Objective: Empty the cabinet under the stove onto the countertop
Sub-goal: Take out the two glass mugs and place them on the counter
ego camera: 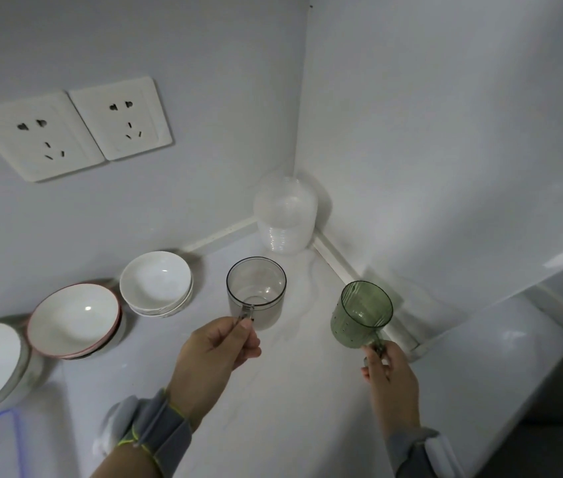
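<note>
Fingers (251, 343) of left hand (218, 353) pinch clear mug (255, 288) handle, mug upright on countertop (290, 401) beside white bowls (155, 282). Right hand (390, 372) grips green mug (359, 317) handle, mug tilted, near right wall (445, 167).

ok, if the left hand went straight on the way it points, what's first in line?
The left hand already pinches the clear mug by its handle. Beyond that, the mug would probably reach the plastic stack in the corner first, though depth is unclear.
</note>
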